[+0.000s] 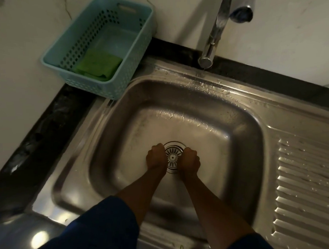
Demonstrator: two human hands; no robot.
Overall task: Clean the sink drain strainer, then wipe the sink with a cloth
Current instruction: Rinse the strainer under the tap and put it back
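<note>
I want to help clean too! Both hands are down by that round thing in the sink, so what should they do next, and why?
Probably lift the strainer straight up out of the drain. The left hand and right hand are already curled at its two sides, and it still sits in the sink floor, so it cannot be cleaned properly there. The green cloth waits in the basket for later.

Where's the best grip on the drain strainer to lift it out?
Probably the raised centre knob of the drain strainer, pinched from straight above. The strainer sits flush in the sink floor, so its rim offers little edge. The left hand and right hand flank it on either side, leaving the knob exposed between them.
</note>
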